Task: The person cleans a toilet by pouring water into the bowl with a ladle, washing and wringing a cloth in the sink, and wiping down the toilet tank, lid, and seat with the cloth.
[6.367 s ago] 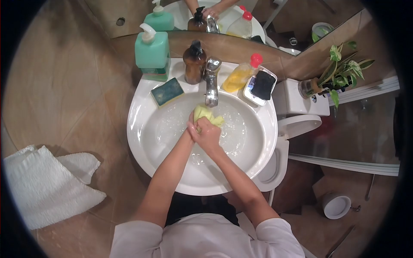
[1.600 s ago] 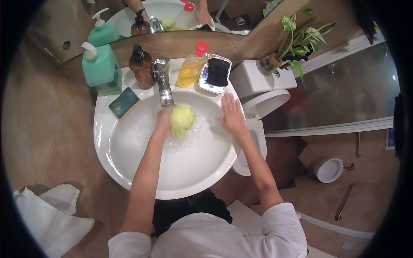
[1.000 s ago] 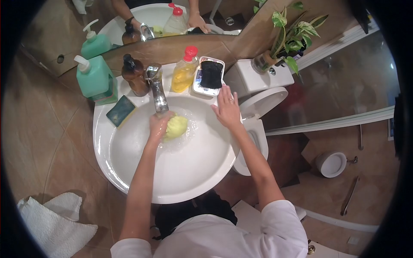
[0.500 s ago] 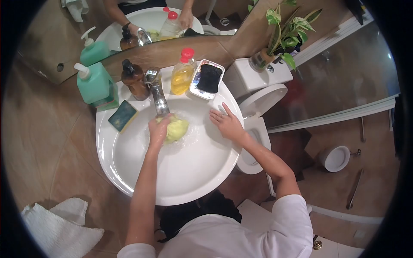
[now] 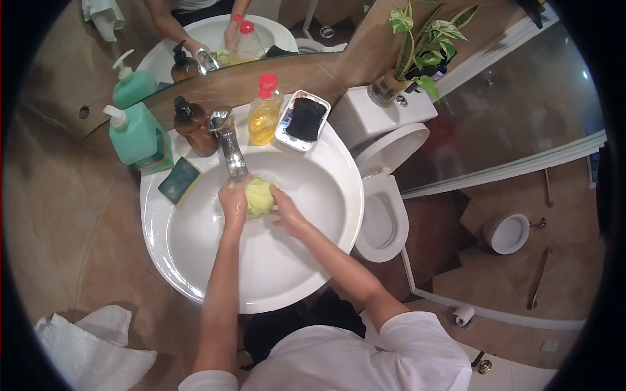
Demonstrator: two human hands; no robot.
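Observation:
A wet yellow cloth (image 5: pixel 259 197), bunched up, is under the faucet (image 5: pixel 231 153) in the white sink (image 5: pixel 274 280). My left hand (image 5: pixel 233 206) grips the cloth's left side, its fingers closed and partly hidden behind it. On the right side, my right hand (image 5: pixel 289 212) has its fingers curved against the cloth's edge. Splashed water shows around the cloth. Left of the faucet, a blue-green and yellow sponge (image 5: pixel 179 182) lies on the sink rim.
Behind the basin stand a green pump bottle (image 5: pixel 138 140), a brown pump bottle (image 5: pixel 194 127) and a yellow liquid bottle with red cap (image 5: pixel 265 111). A black cloth (image 5: pixel 306 120) rests in a white tray (image 5: pixel 298 144). To the right is a toilet (image 5: pixel 385 221); a white towel (image 5: pixel 98 352) lies lower left.
My right hand has moved left from the sink's right rim to the yellow cloth and now touches it. My left hand still holds the cloth below the faucet. The view has shifted slightly.

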